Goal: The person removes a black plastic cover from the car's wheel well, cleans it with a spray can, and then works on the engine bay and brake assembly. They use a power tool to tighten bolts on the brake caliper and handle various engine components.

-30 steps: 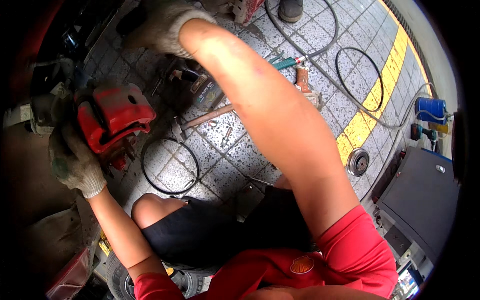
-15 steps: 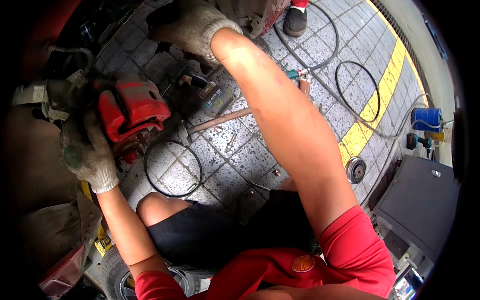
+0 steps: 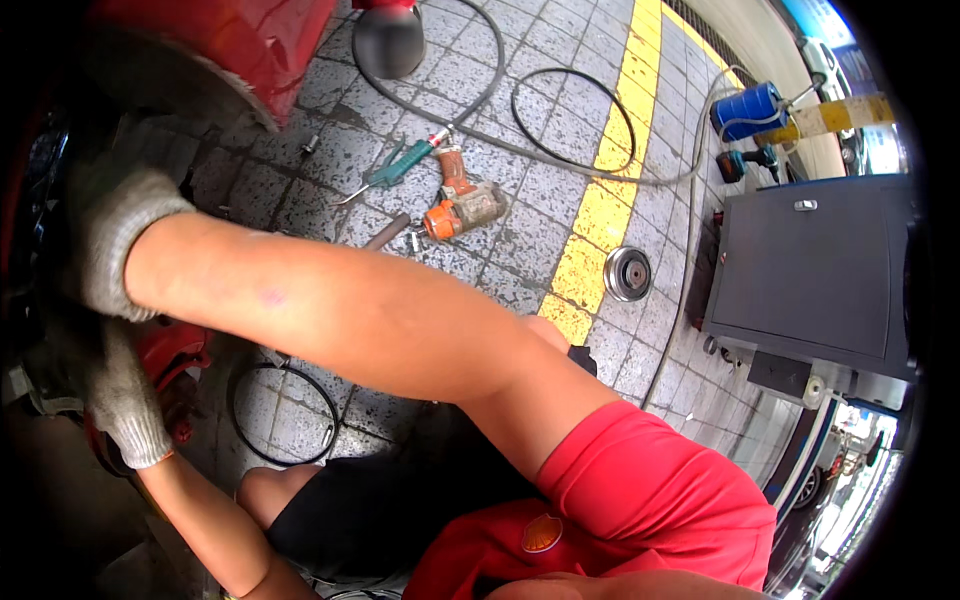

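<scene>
Because the red bodywork (image 3: 285, 55) ends in a rough edge near the right arm (image 3: 400, 320), a sudden slip could scrape skin. Partly covered by that arm, the red caliper (image 3: 172, 346) sits low at left, so a blind pull might trap a fingertip. I can't tell whether the right hand (image 3: 125, 222) is gripping; the left hand (image 3: 118, 390), just beside the caliper, loses its fingers in shadow too. Further off, careless steps could catch the orange impact wrench (image 3: 465, 207), then the green blow gun (image 3: 402, 165).
</scene>
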Tool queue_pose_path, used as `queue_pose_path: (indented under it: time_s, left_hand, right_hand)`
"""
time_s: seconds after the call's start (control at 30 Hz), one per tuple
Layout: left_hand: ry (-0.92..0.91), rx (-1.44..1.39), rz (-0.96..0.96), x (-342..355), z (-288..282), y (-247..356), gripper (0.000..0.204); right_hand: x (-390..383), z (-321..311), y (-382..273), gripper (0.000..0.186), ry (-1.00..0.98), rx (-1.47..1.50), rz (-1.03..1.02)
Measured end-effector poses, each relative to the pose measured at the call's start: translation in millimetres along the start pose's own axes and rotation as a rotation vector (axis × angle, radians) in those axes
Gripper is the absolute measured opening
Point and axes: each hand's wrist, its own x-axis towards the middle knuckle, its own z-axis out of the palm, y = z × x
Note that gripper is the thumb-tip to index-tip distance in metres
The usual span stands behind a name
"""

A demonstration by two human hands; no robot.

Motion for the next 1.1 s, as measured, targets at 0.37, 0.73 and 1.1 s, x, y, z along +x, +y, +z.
queue_pose_path:
  time_s: [0.37, 0.73, 1.1]
  left_hand:
    - [0.080, -0.198, -0.090, -9.9, -20.2, -23.9, 0.053]
    - [0.080, -0.489, -0.055, -12.6, -33.9, -7.1, 0.026]
    - [-0.027, 0.006, 0.436, -9.8, -70.5, -55.6, 0.027]
  right_hand:
    - [-14.4, -16.0, 11.8, 0.030, -0.233, 0.529, -0.111]
    - [-19.8, -13.3, 33.1, 0.029, -0.327, 0.390, -0.040]
    - [0.6, 32.9, 65.8, 0.030, -0.605, 0.137, -0.328]
